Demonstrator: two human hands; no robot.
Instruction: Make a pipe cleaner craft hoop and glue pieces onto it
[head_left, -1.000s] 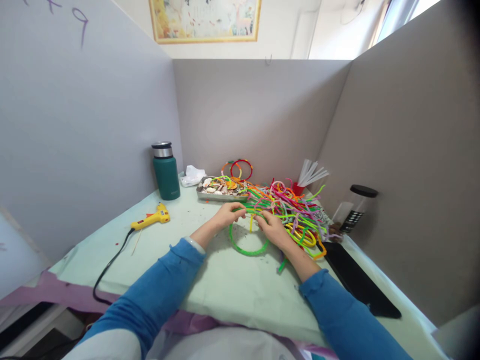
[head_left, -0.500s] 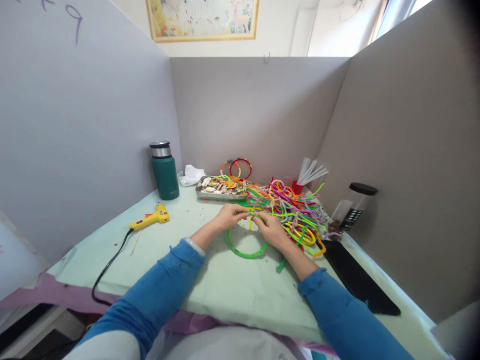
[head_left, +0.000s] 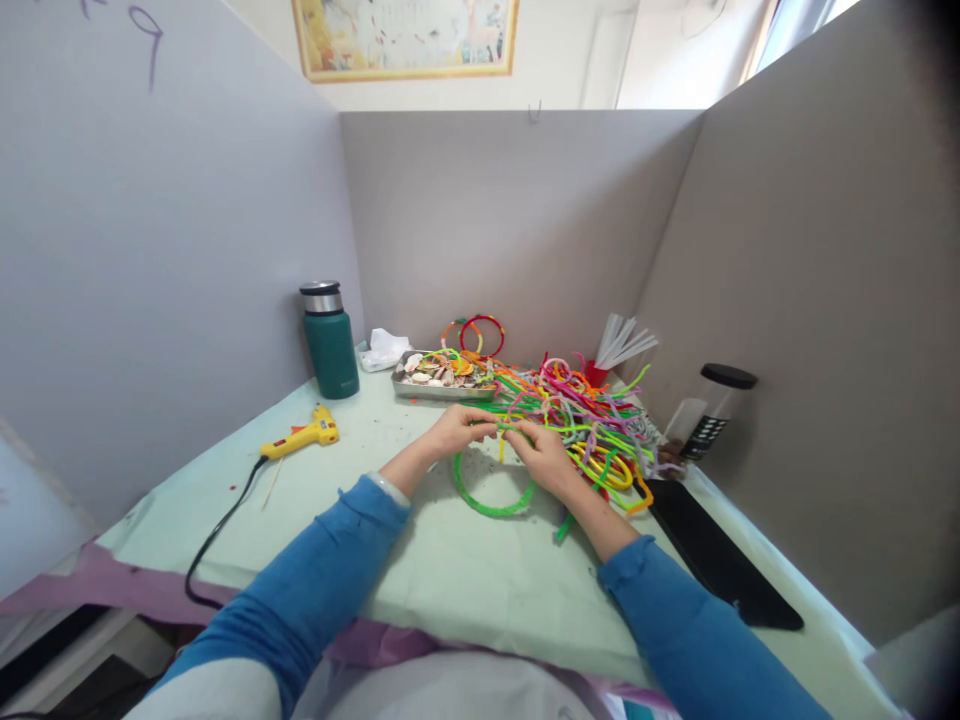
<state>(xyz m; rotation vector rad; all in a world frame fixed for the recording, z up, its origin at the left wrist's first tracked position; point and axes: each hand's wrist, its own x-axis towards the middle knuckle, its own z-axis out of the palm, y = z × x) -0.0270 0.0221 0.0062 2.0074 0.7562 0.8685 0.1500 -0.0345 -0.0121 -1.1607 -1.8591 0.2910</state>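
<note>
Two hands, left [head_left: 459, 430] and right [head_left: 541, 455], pinch the far side of the green ring [head_left: 491, 510], their fingertips hiding that stretch; its near side curves below them.

Arms: both reach forward and angle inward, forearms [head_left: 600, 520] bare below the sleeves.
Left hand [head_left: 459, 430]: palm turned inward, fingers bent in a pinch.
Right hand [head_left: 546, 458]: curled (back of it uppermost), fingertips close to the left's.
</note>
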